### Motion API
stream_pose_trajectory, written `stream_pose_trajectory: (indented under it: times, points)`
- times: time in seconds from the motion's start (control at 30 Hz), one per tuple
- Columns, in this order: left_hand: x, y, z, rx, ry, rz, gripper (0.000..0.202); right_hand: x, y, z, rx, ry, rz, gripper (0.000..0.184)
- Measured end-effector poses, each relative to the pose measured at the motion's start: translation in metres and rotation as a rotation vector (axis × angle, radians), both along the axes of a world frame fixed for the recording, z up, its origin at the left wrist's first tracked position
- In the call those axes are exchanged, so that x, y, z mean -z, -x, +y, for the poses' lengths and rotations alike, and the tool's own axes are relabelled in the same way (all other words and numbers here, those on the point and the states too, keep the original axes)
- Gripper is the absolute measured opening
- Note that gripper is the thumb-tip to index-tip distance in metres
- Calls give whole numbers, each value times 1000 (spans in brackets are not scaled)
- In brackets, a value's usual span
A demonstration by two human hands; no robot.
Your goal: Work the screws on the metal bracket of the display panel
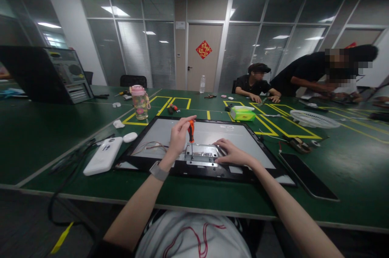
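A flat display panel (152, 133) with a black frame lies back side up on the green table. Near its front edge sits a metal bracket (202, 150). My left hand (180, 136) is closed around an orange-and-black screwdriver (191, 131), which stands upright with its tip on the bracket's left part. One left finger stretches over the top of the handle. My right hand (232, 152) rests at the bracket's right end, thumb and fingers apart and touching it; whether it grips the edge is hard to see. Thin wires (150, 146) run left from the bracket.
Left of the panel lie a white power bank (103, 155), a white oval case (130, 137) and black cables. A pink-lidded bottle (139, 104) stands behind them. A phone (307, 175) lies to the right, a green tissue pack (243, 113) beyond the panel. Two people work at far right.
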State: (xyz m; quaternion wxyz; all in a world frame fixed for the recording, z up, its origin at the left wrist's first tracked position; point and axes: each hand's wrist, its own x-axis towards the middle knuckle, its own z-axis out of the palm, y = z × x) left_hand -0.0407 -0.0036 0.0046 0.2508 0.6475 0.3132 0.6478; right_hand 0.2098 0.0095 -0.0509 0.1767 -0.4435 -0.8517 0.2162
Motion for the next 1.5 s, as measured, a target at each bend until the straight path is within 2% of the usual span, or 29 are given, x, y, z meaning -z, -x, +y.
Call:
stream_pose_trajectory:
  times: [0.07, 0.23, 0.43, 0.63, 0.83, 1.03, 1.23, 1.4, 1.5]
  points:
    - [1, -1, 0, 3, 12, 13, 29, 0, 0, 0, 0, 4, 1, 71]
    - [3, -2, 1, -119, -65, 67, 20, 0, 0, 0, -1, 7, 5, 72]
    - [2, -1, -1, -21, -74, 60, 31, 0, 0, 0, 3, 18, 7, 73]
    - [3, -1, 0, -125, -91, 67, 19, 0, -2, 1, 3, 29, 15, 73]
    - [2, -1, 0, -32, -45, 48, 32, 1, -2, 1, 2, 32, 9, 73]
    - [2, -1, -1, -129, -65, 60, 19, 1, -1, 1, -7, 18, 11, 72]
    - [1, -1, -1, -25, -33, 33, 31, 1, -2, 1, -2, 19, 15, 71]
    - [2, -2, -2, -115, -59, 57, 19, 2, -1, 1, -3, 11, 9, 72]
    - [1, -2, -1, -93, -64, 53, 23, 1, -1, 1, 0, 11, 8, 72]
